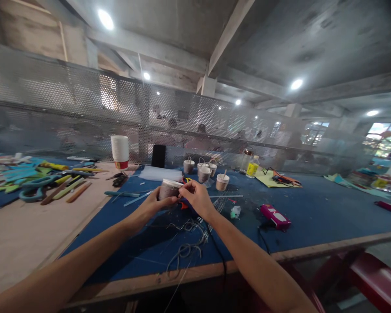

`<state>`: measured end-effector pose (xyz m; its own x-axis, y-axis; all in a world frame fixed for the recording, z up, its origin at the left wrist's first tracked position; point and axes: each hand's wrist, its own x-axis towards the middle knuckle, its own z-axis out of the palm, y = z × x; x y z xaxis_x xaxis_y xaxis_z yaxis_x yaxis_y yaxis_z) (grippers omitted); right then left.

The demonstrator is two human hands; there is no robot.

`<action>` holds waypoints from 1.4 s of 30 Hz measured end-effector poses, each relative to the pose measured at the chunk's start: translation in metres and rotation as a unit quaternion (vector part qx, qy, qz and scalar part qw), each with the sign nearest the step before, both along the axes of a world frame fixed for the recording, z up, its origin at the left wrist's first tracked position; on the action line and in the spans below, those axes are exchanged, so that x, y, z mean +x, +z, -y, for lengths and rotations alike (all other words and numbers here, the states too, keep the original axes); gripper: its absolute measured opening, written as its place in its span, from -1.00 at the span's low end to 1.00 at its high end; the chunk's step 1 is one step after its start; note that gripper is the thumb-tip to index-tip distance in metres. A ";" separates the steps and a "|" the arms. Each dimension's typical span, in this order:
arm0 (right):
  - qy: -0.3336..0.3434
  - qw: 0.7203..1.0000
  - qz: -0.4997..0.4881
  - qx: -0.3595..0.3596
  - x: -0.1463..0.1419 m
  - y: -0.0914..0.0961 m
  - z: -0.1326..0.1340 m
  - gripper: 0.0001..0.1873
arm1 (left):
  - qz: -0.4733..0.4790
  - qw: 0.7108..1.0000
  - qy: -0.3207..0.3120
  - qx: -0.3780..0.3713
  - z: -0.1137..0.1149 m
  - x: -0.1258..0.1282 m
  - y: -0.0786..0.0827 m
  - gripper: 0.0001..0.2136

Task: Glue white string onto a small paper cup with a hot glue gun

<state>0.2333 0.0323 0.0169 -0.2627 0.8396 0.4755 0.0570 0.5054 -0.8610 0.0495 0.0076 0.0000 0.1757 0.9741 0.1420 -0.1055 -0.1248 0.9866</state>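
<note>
My left hand (157,200) is wrapped round a small cup (170,190) with a greyish-brown covering and a white rim, held tilted above the blue mat. At the cup's right side, the fingers of my right hand (198,196) are pinched together by the rim. Whatever lies between those fingertips is too small to make out. Red and dark tool parts, partly hidden, show beneath the hands. Below them on the mat lie loops of grey cord (186,250) and a bundle of thin wires (211,219). Behind stand several similar cups (204,174) with looped handles.
A stack of white paper cups (120,150) stands at the back left, near scissors (35,188) and other tools. A cup with a stick (222,182), a yellow-labelled bottle (252,168) and a purple device (275,217) with a cable are to the right. A perforated screen (189,117) closes the back.
</note>
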 end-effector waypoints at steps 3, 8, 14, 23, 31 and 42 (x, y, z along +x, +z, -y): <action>0.003 1.000 0.007 0.003 0.000 -0.001 0.000 -0.84 | -0.007 1.000 -0.003 0.012 0.003 0.000 0.002 -0.42; 0.007 1.000 0.004 0.001 0.001 -0.001 0.001 -0.85 | -0.003 1.000 -0.017 0.020 0.006 0.000 0.004 -0.46; 0.010 1.000 -0.005 -0.010 0.001 -0.001 0.000 -0.85 | 0.007 0.999 -0.027 0.017 0.011 0.001 0.008 -0.50; 0.020 1.000 -0.010 0.004 -0.001 -0.007 -0.006 -0.78 | 0.073 0.996 -0.038 -0.024 0.006 0.001 0.006 -0.56; -0.001 0.995 0.067 0.076 -0.002 -0.005 0.006 -0.85 | 0.106 0.993 -0.028 -0.046 0.002 -0.003 0.006 -0.57; -0.062 0.961 0.185 0.196 0.004 0.004 0.011 -0.85 | 0.111 0.992 -0.004 -0.054 -0.001 -0.009 0.009 -0.61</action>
